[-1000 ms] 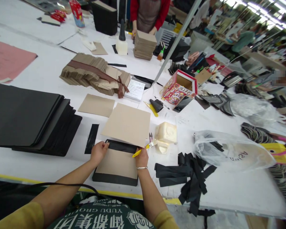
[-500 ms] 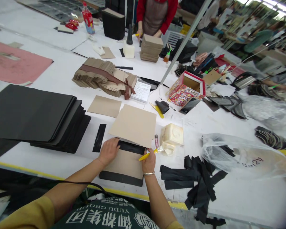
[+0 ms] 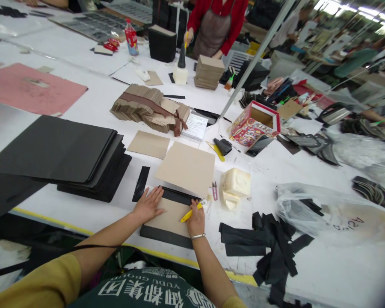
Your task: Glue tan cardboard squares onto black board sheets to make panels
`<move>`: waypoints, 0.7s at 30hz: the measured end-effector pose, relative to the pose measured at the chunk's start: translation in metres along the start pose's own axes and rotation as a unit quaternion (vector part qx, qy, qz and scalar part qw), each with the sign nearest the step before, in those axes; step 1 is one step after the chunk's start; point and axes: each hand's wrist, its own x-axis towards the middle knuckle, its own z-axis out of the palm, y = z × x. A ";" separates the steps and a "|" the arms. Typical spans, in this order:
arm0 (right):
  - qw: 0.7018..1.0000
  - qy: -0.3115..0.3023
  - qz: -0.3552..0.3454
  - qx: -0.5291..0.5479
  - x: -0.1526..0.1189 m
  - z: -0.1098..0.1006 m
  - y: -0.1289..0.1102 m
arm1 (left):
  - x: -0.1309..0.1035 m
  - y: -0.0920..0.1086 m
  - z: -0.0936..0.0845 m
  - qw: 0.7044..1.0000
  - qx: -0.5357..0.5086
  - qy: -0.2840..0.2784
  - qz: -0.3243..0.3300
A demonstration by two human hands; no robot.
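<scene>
A tan cardboard panel (image 3: 170, 215) lies flat in front of me, with a black strip (image 3: 181, 196) along its far edge and black material (image 3: 165, 236) along its near edge. My left hand (image 3: 148, 204) rests on the panel's left side, fingers spread, tips at the strip. My right hand (image 3: 196, 218) is closed round a yellow-handled brush (image 3: 192, 211) at the right end, its fingers touching the strip. Just beyond lies a larger tan cardboard sheet (image 3: 186, 166). A single black strip (image 3: 141, 184) lies to the left of my left hand.
Stacked black sheets (image 3: 67, 147) stand at left. A cream glue container (image 3: 235, 184), thread snips (image 3: 214, 191) and loose black strips (image 3: 272, 244) lie at right. Farther back are tied cardboard pieces (image 3: 147, 107), a red box (image 3: 255, 124), a slanting pole (image 3: 256, 60) and a co-worker (image 3: 214, 30) holding a brush.
My left hand has flattened and spread its fingers on the panel. The brush in my right hand has swung away from the glue container. Across the table, the co-worker's hand has lifted to the bottle.
</scene>
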 end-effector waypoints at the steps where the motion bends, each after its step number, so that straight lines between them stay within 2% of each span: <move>1: 1.000 0.001 0.006 -0.010 0.000 0.000 -0.003 | -0.003 -0.002 -0.003 1.000 0.007 0.006 -0.009; 4: 0.998 0.011 0.037 -0.048 -0.003 0.001 -0.013 | -0.008 0.006 -0.006 0.999 0.015 0.025 -0.013; 8: 0.996 0.013 0.037 -0.086 -0.007 0.005 -0.029 | -0.011 0.024 0.005 0.999 -0.001 0.036 0.001; 12: 0.995 -0.001 0.031 -0.096 -0.008 0.010 -0.038 | -0.012 0.030 0.014 0.999 -0.017 0.045 -0.005; 17: 0.996 -0.009 0.027 -0.088 -0.012 0.011 -0.040 | -0.012 0.029 0.009 0.998 -0.012 0.054 0.003; 21: 0.998 -0.005 -0.001 -0.056 -0.020 0.009 -0.038 | 0.001 0.034 0.002 0.998 -0.019 0.051 0.039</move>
